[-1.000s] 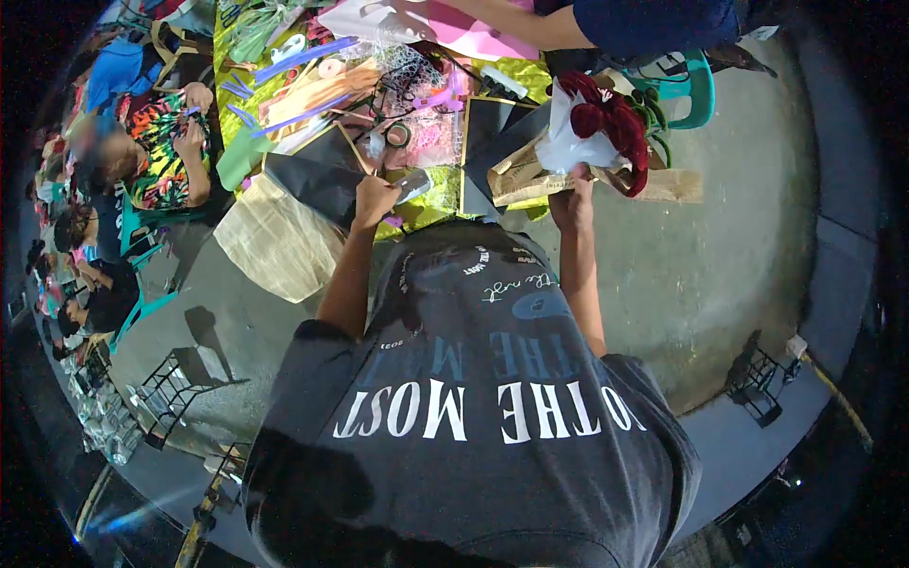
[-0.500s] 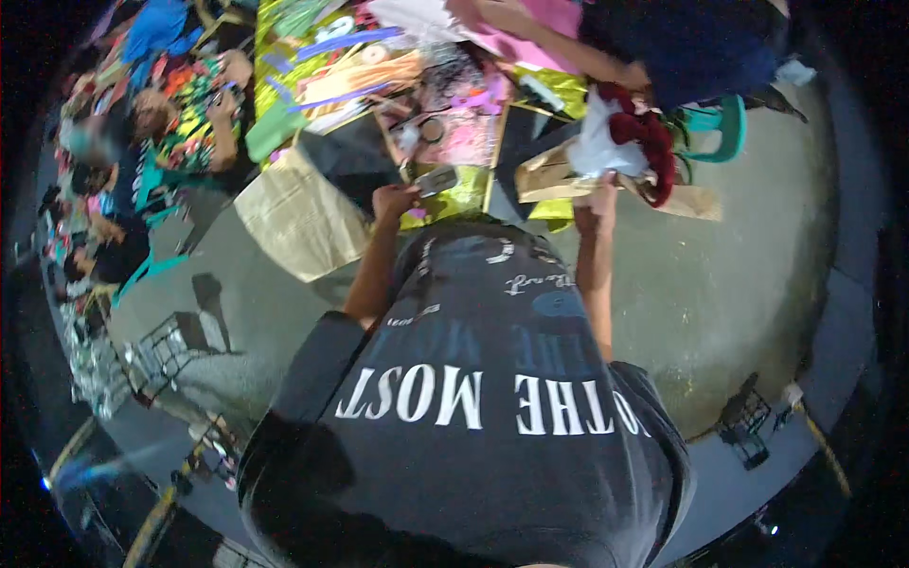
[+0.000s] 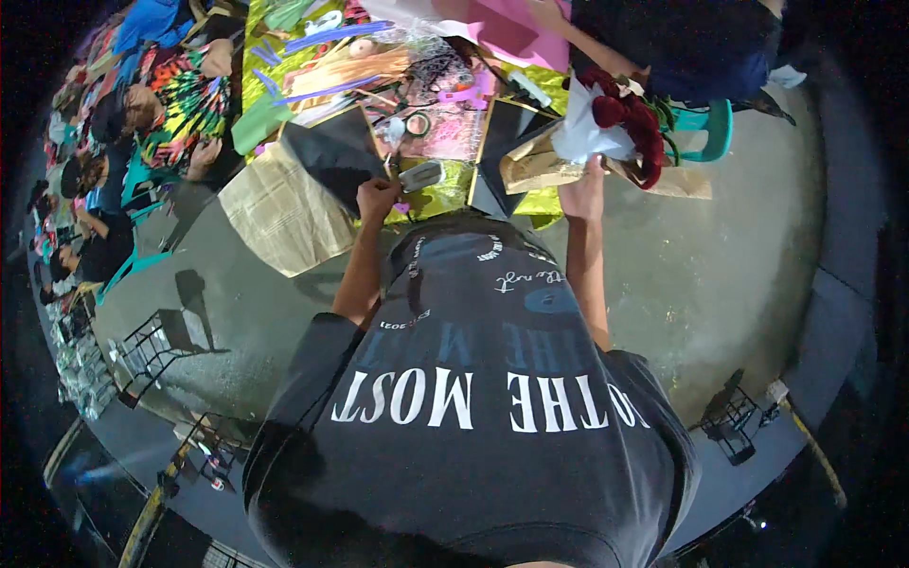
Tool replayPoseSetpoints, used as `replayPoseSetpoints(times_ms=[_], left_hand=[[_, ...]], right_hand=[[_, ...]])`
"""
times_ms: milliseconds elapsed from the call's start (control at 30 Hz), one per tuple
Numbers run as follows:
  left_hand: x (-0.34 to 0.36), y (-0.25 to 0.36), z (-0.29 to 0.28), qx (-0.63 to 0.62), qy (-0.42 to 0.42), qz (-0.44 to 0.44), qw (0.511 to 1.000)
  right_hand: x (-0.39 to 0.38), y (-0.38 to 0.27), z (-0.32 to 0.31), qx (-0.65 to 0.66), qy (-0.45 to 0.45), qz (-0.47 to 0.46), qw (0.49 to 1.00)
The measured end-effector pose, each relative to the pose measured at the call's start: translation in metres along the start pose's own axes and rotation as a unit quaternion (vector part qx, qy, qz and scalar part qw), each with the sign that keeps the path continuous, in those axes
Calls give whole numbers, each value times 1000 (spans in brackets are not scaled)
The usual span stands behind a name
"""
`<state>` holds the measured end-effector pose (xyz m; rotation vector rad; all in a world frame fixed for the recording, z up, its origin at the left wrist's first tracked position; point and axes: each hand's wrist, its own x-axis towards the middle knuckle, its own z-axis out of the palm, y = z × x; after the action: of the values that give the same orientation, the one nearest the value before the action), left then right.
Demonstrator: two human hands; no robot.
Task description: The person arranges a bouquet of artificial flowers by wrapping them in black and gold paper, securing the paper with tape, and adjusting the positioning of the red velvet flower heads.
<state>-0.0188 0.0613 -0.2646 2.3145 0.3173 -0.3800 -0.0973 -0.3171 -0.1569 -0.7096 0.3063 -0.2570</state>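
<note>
My right hand (image 3: 583, 187) is closed around the lower part of a bouquet of dark red flowers (image 3: 636, 128), with white wrapping paper (image 3: 589, 137) about them. Beneath the bouquet lies folded brown paper (image 3: 535, 163), over a black sheet (image 3: 511, 128) with a pale edge. My left hand (image 3: 377, 197) is closed at the near corner of another black sheet (image 3: 331, 147); what its fingers pinch, if anything, is hidden. Just right of that hand lies a small grey flat object (image 3: 421, 176). A large brown printed paper sheet (image 3: 279, 213) hangs over the table edge on the left.
A yellow-covered table (image 3: 453, 194) carries a roll of tape (image 3: 417, 123), purple and peach strips (image 3: 355, 76) and pink paper (image 3: 521, 28). Across it, a person's arm (image 3: 597, 47) reaches in. Green chairs (image 3: 705, 133) stand right and left. Several people sit at the left.
The view has shifted slightly, moving the scene left. The bouquet is tilted a little more to the right in my right hand. The other person's hand has moved right along the pink paper.
</note>
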Motion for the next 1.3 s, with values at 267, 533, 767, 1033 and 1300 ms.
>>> replayPoseSetpoints(times_ms=[267,533,767,1033,1300], left_hand=[[-12,3,2,1,62,69,996],[-14,10,4,-3,63,121,991],[-26,29,-32,11,142,135,981],[-87,221,-108,-215,-177,376,884],[-84,294,-87,-42,-219,508,832]], right_hand=[[-7,-8,34,-30,-14,11,999],[-9,1,32,-8,-42,0,999],[-10,1,47,-30,-31,17,999],[-19,-8,67,-111,-41,31,992],[-22,3,89,-239,-2,21,971]])
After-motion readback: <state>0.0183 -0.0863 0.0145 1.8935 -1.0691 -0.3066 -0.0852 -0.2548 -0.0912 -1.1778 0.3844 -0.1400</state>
